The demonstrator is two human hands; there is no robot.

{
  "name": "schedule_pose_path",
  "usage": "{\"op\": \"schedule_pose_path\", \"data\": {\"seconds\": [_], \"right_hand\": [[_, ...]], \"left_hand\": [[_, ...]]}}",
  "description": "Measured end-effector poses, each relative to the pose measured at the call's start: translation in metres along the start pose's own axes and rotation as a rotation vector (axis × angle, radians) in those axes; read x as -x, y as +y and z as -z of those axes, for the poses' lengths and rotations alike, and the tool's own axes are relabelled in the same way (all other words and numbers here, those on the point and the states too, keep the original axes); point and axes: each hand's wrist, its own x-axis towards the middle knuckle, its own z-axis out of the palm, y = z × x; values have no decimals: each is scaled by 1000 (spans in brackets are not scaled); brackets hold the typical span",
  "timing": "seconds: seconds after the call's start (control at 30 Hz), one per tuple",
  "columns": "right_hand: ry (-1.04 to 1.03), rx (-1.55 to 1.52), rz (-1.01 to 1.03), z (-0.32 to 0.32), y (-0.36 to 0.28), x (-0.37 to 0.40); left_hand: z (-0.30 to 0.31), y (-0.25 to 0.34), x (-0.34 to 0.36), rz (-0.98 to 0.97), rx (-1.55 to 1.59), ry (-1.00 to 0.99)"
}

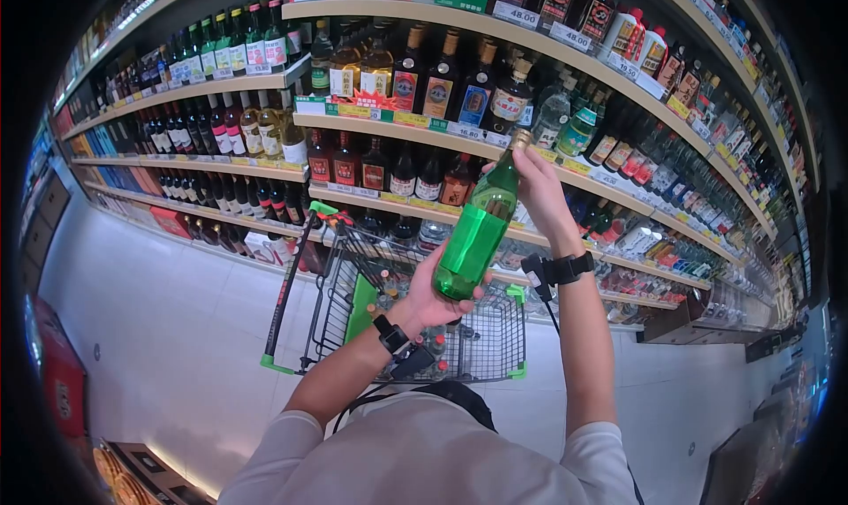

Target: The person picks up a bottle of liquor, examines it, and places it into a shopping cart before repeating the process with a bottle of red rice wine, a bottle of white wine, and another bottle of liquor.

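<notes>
A green glass bottle [477,235] with a gold-coloured cap is tilted in front of me, its neck up and to the right. My left hand [433,291] is wrapped around its base from below. Up at the neck and cap, my right hand [541,187] grips it with closed fingers. Below the bottle stands a wire shopping cart [499,337] with green corners, and several bottles [435,341] lie or stand in it, some with red caps. The cart's handle [290,293] is on the left.
Long shelves [424,121] packed with liquor bottles and price tags curve across the front. Wine bottles [225,125] fill the shelves at left. Pale floor tiles [185,302] run beneath the cart. A red display [60,372] stands at the far left.
</notes>
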Motion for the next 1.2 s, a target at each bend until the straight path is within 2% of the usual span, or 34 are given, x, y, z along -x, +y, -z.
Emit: {"op": "schedule_pose_path", "data": {"seconds": [0.1, 0.2, 0.3, 0.4, 0.43, 0.53, 0.67, 0.7, 0.8, 0.83, 0.93, 0.97, 1.07, 1.1, 1.2], "right_hand": [[-38, -36, -9, -6, -3, -3], [61, 103, 2, -16, -13, 2], [-94, -74, -14, -26, -29, 10], [-112, -87, 46, -28, -30, 10], [-61, -43, 77, -30, -33, 10], [85, 108, 143, -37, -40, 14], [79, -98, 126, -53, -37, 18], [81, -96, 180, -55, -38, 17], [37, -118, 182, -47, -49, 17], [-16, -165, 193, -45, -52, 16], [-88, -258, 199, -52, -61, 21], [-78, -242, 177, -52, -61, 21], [-44, -192, 127, -53, -61, 21], [-31, -173, 116, -52, -59, 21], [-32, -109, 91, -44, -56, 16]], "left_hand": [[-7, -4, 5, 70, 177, -92], [-16, -4, 9, -13, 10, -62], [-32, -7, 14, -162, -271, 206], [-33, -13, 14, -489, -667, 266], [-38, -11, 17, -508, -677, 268], [-41, -21, 8, -907, -1254, 451], [-39, -36, 5, -1019, -1406, 542], [-46, -39, 7, -1012, -1444, 525], [-39, -25, 12, -958, -1178, 325], [-43, -17, 16, -766, -951, 236], [-70, -8, 21, -331, -570, 57], [-76, -8, 19, -254, -467, 56], [-70, -4, 22, -244, -393, -9], [-73, -5, 23, -264, -422, 47], [-73, -7, 20, -289, -390, 41]]}}
